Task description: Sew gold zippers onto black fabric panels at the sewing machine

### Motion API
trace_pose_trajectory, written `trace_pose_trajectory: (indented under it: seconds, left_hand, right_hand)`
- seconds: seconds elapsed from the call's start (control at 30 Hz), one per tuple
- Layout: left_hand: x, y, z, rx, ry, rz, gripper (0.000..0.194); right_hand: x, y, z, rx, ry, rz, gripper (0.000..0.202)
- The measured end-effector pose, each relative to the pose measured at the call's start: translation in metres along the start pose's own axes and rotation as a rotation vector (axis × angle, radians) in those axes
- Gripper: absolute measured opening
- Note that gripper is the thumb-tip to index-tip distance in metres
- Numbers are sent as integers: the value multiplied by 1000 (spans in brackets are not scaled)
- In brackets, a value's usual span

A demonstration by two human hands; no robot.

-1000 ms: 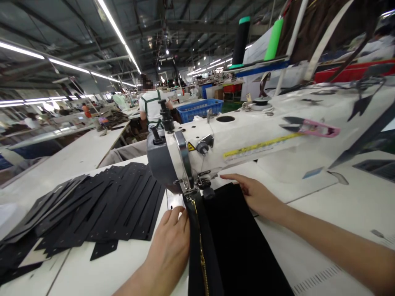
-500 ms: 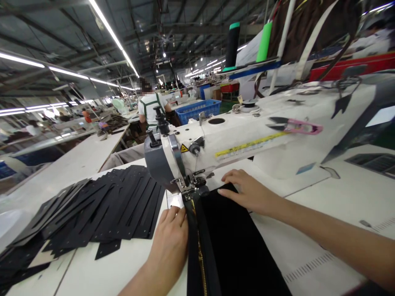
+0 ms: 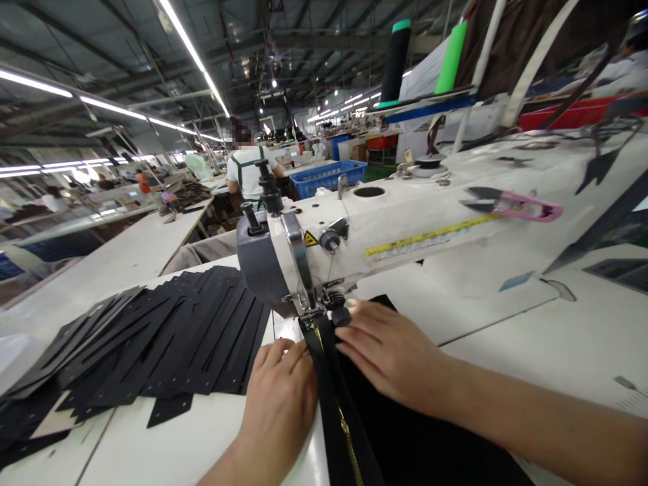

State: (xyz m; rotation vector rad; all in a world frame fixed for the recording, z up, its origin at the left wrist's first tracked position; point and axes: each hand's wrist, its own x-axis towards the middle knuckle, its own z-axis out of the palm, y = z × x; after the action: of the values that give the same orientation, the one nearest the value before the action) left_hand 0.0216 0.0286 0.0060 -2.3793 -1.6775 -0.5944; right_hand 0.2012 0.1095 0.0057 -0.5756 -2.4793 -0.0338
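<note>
A black zipper (image 3: 345, 426) with gold teeth runs under the presser foot (image 3: 311, 318) of a white sewing machine (image 3: 415, 223), along the edge of black fabric (image 3: 420, 439). My left hand (image 3: 281, 391) is closed at the zipper's left edge, just in front of the foot; its fingertips are partly hidden. On the other side, my right hand (image 3: 392, 354) lies over the fabric, fingers bent and pressed together at the zipper's right edge, beside the dark round knob (image 3: 341, 316). Its thumb is hidden.
Many black cut pieces (image 3: 187, 337) lie fanned out on the table to the left. Pink-handled thread snips (image 3: 529, 204) rest on the machine arm. Thread cones (image 3: 395, 64) stand behind it. Farther back are a blue crate (image 3: 329, 177) and a person in a white shirt (image 3: 250, 172).
My right hand has moved left and nearer, from the fabric's far corner to the zipper's edge. My left hand stays beside the zipper. The view has shifted slightly.
</note>
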Motion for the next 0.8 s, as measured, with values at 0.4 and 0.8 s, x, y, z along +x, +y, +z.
trace_pose_trajectory:
  seconds: [0.4,0.8]
  left_hand:
    - [-10,-14,10,66,95,60,32]
    - [0,-24,13,123,79,347,33]
  right_hand:
    - [-4,-16,20,212,-75,76,41]
    - [-4,-15,21,169,-93,-14,39]
